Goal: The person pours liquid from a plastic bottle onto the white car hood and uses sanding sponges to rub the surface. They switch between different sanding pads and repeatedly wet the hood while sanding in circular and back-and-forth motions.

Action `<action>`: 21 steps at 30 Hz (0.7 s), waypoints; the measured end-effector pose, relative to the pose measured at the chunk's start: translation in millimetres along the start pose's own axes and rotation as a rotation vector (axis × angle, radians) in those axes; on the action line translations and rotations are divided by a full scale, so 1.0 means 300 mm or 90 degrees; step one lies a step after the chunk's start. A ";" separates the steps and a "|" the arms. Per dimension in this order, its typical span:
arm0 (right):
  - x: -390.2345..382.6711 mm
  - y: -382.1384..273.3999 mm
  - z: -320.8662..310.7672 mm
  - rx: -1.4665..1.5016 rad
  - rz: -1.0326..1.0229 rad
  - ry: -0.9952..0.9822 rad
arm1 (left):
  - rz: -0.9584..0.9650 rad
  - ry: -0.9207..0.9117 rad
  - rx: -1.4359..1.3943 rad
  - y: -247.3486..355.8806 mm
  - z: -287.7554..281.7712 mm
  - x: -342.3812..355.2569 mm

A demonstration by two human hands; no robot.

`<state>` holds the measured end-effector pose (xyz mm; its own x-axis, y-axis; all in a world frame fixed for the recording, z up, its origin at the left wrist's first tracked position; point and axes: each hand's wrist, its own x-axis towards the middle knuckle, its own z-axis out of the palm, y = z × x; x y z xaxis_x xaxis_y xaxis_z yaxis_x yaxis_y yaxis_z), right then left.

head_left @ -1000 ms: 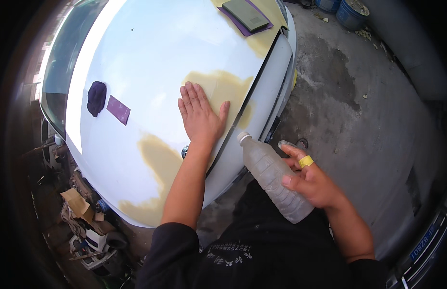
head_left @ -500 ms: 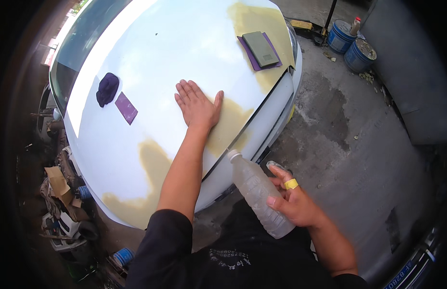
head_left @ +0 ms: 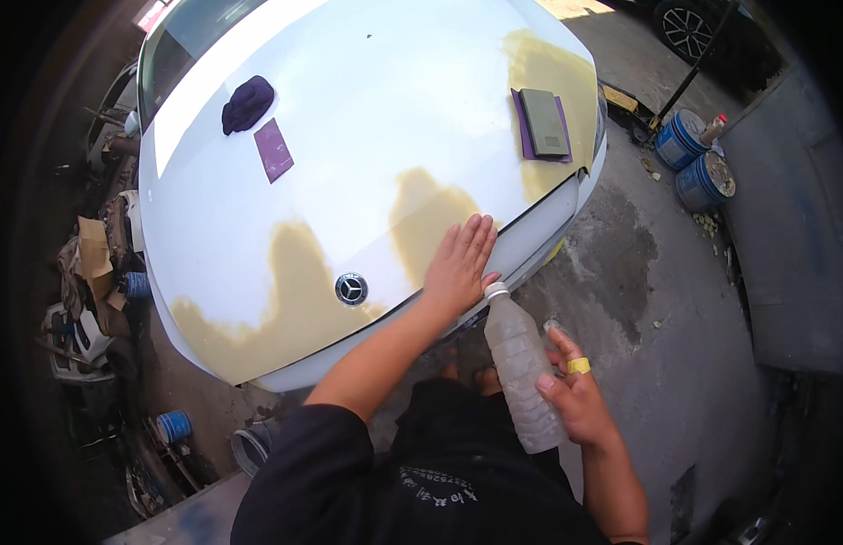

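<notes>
My left hand (head_left: 459, 265) lies flat with its fingers stretched out, at the front edge of a white car hood (head_left: 349, 154) beside a tan filler patch (head_left: 421, 218). My right hand (head_left: 577, 395) is wrapped round a clear plastic bottle (head_left: 517, 350) with a white cap, held tilted in front of my body. Yellow tape circles one finger of that hand. A round emblem (head_left: 351, 289) sits near the hood's front edge. Farther off on the hood are a dark purple cloth (head_left: 249, 104), a purple sandpaper sheet (head_left: 274, 151) and a grey-green sanding block (head_left: 543, 123) on another purple sheet.
Two blue buckets (head_left: 680, 141) stand on the concrete floor at the far right, by a grey panel (head_left: 784, 227). Cardboard (head_left: 94, 250) and car parts are heaped at the left. A blue can (head_left: 174, 425) and a grey bucket (head_left: 249, 450) stand at the lower left.
My left hand has slid from the middle of the hood toward its front edge. The emblem, formerly hidden by my forearm, now shows. My right hand still holds the bottle; the whole view has shifted.
</notes>
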<state>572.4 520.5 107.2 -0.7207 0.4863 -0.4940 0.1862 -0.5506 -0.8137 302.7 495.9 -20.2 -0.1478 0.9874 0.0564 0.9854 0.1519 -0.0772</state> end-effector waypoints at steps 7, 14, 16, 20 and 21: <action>0.065 -0.037 0.075 -0.070 0.072 -0.180 | -0.142 0.005 -0.007 -0.092 -0.014 -0.495; 0.096 0.004 0.172 -0.100 0.102 -0.307 | -0.306 0.003 0.023 -0.290 0.001 -0.936; 0.096 0.016 0.195 -0.111 0.096 -0.313 | -0.316 -0.019 0.067 -0.344 -0.034 -0.957; 0.079 0.058 0.234 -0.079 0.086 -0.270 | -0.387 0.107 -0.056 -0.304 -0.026 -0.840; 0.078 0.066 0.232 -0.084 0.084 -0.254 | -0.405 0.139 -0.053 -0.283 -0.015 -0.800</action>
<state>512.7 473.8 101.0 -0.8814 0.1035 -0.4610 0.3594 -0.4866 -0.7963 254.9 245.7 -22.7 -0.6896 0.6734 0.2663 0.7162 0.6886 0.1135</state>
